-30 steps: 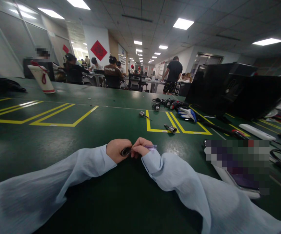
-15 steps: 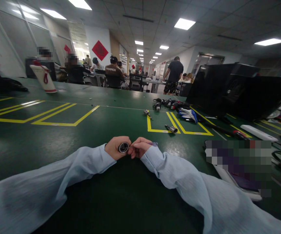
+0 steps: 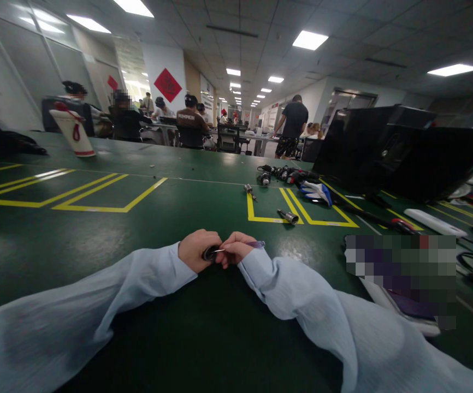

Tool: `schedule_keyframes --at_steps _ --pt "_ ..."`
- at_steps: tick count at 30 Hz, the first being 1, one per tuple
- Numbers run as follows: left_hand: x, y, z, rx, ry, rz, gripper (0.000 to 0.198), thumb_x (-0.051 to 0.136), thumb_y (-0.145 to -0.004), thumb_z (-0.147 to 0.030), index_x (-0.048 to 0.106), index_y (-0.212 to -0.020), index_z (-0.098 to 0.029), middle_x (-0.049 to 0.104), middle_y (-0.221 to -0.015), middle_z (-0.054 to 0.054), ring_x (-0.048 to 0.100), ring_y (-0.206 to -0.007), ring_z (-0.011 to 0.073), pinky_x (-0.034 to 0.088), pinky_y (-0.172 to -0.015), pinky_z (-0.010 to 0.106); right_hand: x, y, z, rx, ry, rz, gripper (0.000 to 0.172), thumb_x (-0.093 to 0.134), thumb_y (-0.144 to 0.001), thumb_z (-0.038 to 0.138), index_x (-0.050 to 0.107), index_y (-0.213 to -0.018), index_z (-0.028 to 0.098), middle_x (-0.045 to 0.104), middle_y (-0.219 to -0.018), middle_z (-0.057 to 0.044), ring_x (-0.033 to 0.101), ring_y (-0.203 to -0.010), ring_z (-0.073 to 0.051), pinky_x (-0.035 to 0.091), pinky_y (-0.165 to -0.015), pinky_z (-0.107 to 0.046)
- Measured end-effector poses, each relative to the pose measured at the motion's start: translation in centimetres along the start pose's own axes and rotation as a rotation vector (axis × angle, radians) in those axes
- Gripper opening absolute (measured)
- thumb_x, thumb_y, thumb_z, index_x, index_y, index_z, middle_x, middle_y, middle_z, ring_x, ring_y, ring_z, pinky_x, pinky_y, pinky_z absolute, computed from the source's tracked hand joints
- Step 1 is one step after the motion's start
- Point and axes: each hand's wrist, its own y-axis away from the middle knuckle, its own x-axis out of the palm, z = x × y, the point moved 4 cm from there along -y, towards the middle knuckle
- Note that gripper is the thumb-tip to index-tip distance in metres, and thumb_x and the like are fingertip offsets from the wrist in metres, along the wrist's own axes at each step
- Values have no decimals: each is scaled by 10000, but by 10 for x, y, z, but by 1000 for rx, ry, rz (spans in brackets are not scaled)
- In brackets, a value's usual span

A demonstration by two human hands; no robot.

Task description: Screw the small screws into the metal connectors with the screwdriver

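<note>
The person's left hand [image 3: 196, 250] is curling closed around a round part [image 3: 209, 254], and the dark open end of this part is facing toward the right hand [image 3: 235, 248]. The right hand is pinching a thin tool [image 3: 258, 244] between thumb and fingers; its purple handle is sticking out behind, above the sleeve cuff. The bare shaft is pointing at the round part's opening, but one cannot tell whether the tip is going inside. Both hands are meeting just above the green table [image 3: 187, 210], near its middle. Beyond them, a small metal piece [image 3: 250, 192] is lying on the left line of the yellow tape [image 3: 266, 219], and a larger metal piece [image 3: 289, 216] is resting at the near right corner of the same frame. Farther back, a blue-and-white glove [image 3: 317, 193] is lying beside dark cabled parts [image 3: 279, 173].
</note>
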Motion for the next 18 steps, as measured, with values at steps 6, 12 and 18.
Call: schedule_keyframes --at_steps 6,12,18 --pt "-2 2 2 -47 278 -80 72 496 -697 -182 511 -646 -134 519 -599 1 495 -573 95 392 -558 206 3 0 4 2 -136 73 67 561 -614 190 508 -618 148 660 -568 -22 572 -473 -104 460 -474 -234" --pt "0 2 0 -68 255 -57 125 497 -703 -219 497 -605 -142 527 -581 -1 482 -557 91 382 -544 201 -1 4 10 -87 -25 -29 70 552 -605 188 487 -590 167 638 -524 8 536 -427 -102 437 -446 -240" --pt "-1 1 -2 -51 65 -45 117 469 -709 -228 511 -628 -155 531 -595 7 483 -570 108 372 -565 221 0 13 13 -222 400 -232 66 518 -630 154 505 -568 173 598 -500 34 486 -434 -80 390 -443 -206"
